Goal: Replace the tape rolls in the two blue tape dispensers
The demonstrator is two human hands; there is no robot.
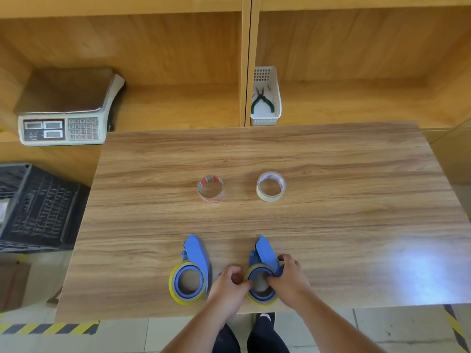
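From the head camera, a white perforated plastic basket (272,98) stands in the right shelf compartment and holds 1 pair of green-handled pliers (262,101). A black slatted plastic crate (38,207) sits on the floor to the left; its contents cannot be made out. On the wood-grain tabletop (356,212) lie 2 blue plastic tape dispensers near the front edge, each carrying 1 yellowish tape roll: the left dispenser (193,266) is untouched, the right dispenser (263,263) is between both hands. The left hand (229,284) pinches the rim of that dispenser's yellowish roll (262,299), fingers curled. The right hand (288,273) grips the dispenser body, fingers closed around it. Farther back lie 2 loose rolls, well apart: a clear roll with a red-printed core (211,189) and a cream-coloured roll (270,186). 1 grey weighing scale (63,108) occupies the left shelf.
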